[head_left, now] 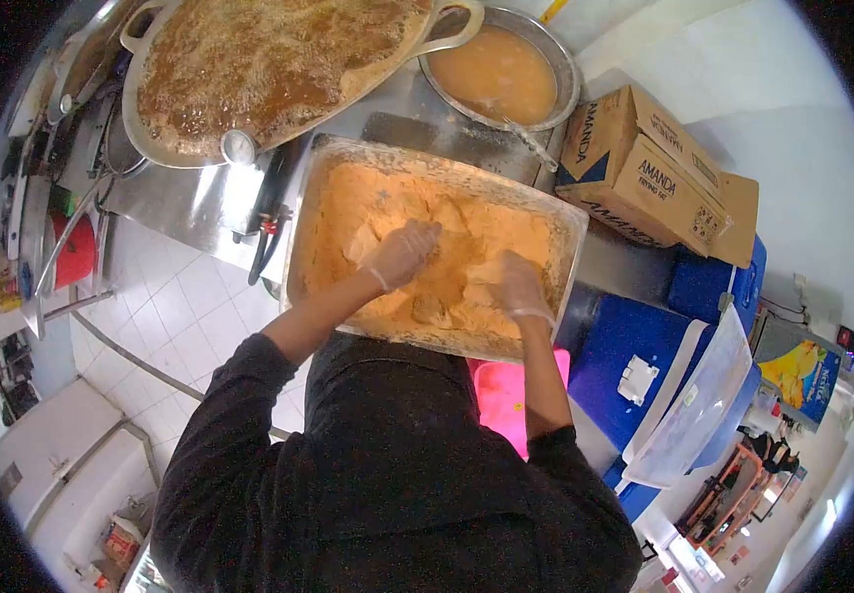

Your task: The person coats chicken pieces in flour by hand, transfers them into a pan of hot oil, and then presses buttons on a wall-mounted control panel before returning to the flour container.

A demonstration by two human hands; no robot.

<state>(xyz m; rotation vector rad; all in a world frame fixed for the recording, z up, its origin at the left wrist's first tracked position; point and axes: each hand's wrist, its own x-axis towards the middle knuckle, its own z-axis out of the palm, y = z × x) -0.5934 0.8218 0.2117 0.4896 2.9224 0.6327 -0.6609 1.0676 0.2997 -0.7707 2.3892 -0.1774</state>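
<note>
A metal tray (572, 237) holds orange powder (516, 227) with coated pieces (434, 296) lying in it. My left hand (403, 254), in a clear plastic glove, is over the left-centre of the tray with its fingers curled together; what they hold, if anything, is hidden. Over the right part of the tray, my right hand (523, 285) wears a like glove and points down into the powder beside a coated piece. Its fingertips are blurred and partly hidden, so its grip cannot be made out.
Beyond the tray, a large pan (269, 69) of bubbling brown oil stands at the upper left. A metal bowl (496, 74) of cloudy orange liquid is behind the tray. At the right are a cardboard box (659, 178), a blue cooler (624, 356) and a pink container (503, 395).
</note>
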